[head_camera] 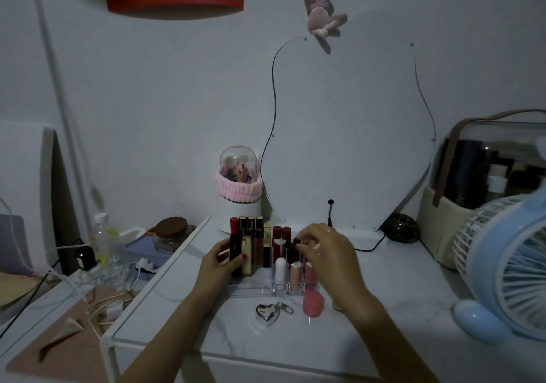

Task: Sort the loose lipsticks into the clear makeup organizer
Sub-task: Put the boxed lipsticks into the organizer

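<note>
Head: right hand (323, 251) pinching lipstick (296, 242)

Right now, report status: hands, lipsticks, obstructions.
Left hand steadies the clear organizer. Right hand lowers a dark lipstick toward its slots. Pink sponge and heart keychain lie in front, clear.

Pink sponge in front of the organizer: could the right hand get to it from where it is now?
Probably yes. The pink sponge lies bare on the tabletop, just below the right hand, nothing covering it. But that hand's fingers seem to pinch a dark lipstick, so they're occupied.
</note>
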